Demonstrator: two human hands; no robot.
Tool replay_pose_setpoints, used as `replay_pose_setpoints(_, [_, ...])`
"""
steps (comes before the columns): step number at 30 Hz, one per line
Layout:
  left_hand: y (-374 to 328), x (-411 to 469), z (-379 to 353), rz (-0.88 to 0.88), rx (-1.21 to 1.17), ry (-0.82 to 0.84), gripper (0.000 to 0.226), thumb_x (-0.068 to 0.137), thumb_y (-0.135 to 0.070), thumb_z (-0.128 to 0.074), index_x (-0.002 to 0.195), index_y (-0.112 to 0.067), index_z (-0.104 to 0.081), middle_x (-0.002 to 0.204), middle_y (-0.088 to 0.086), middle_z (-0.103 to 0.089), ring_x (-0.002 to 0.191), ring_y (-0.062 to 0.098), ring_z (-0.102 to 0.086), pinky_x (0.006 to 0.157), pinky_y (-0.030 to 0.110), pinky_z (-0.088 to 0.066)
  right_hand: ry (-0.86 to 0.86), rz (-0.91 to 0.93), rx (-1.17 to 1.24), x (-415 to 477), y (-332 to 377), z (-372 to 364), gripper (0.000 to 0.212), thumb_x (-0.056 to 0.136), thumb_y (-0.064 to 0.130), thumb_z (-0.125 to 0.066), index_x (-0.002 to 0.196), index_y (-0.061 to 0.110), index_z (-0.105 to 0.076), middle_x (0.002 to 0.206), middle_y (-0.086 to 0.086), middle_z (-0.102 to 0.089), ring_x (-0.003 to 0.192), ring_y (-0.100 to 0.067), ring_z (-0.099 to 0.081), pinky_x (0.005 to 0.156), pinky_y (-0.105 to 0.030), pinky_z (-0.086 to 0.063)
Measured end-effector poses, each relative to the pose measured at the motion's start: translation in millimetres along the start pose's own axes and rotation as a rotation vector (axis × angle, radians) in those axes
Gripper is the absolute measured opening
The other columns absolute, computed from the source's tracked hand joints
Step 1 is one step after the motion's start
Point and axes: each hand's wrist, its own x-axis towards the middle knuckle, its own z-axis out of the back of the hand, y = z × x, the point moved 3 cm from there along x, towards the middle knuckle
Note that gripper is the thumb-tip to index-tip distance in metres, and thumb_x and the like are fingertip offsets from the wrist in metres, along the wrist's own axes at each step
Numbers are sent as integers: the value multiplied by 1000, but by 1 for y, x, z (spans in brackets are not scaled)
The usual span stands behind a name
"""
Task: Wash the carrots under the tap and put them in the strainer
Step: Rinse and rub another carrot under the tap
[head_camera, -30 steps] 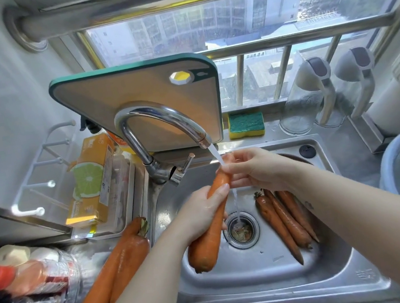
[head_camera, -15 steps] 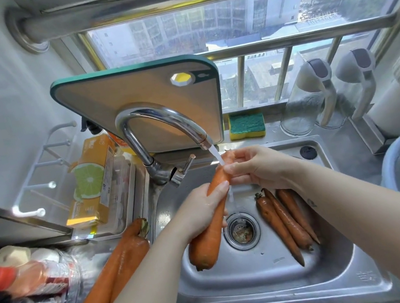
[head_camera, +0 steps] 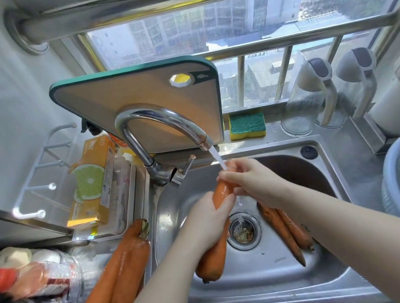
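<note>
A big orange carrot [head_camera: 213,258] is held slanted over the steel sink [head_camera: 270,281]. My left hand [head_camera: 209,221] grips its middle, and my right hand [head_camera: 253,182] pinches its thin upper end, right under the water running from the chrome tap [head_camera: 161,123]. Two or three thin, unwashed carrots [head_camera: 284,229] lie in the basin right of the drain. Two thick carrots [head_camera: 118,272] lie on the counter left of the sink. The blue strainer [head_camera: 394,174] stands at the right edge.
A green-rimmed cutting board [head_camera: 142,102] leans behind the tap, with a green-and-yellow sponge [head_camera: 247,126] beside it. Two glass jugs [head_camera: 315,97] stand on the sill at the right. An orange box [head_camera: 94,180] sits on a tray left of the tap; bottles crowd the lower left.
My right hand has slid a little along the carrot's upper end under the stream. The carrot and my left hand have stayed nearly where they were.
</note>
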Motion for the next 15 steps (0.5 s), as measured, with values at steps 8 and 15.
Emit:
replay_pose_setpoints(8, [-7, -7, -7, -22, 300, -192, 30, 93, -52, -43, 103, -23, -48, 96, 3, -66, 89, 26, -62, 64, 31, -38, -55, -22, 161, -4, -11, -9, 13, 94, 12, -56, 102, 3, -54, 90, -11, -61, 87, -29, -64, 86, -39, -53])
replay_pose_setpoints(15, [-13, -11, -15, -7, 423, -116, 39, 86, -42, -53, 117, -21, -43, 99, 1, -62, 87, 24, -60, 68, 30, -40, -266, -88, 288, -2, -11, -13, 17, 99, 14, -45, 86, 5, -52, 67, -10, -56, 57, -19, -57, 61, -33, -51])
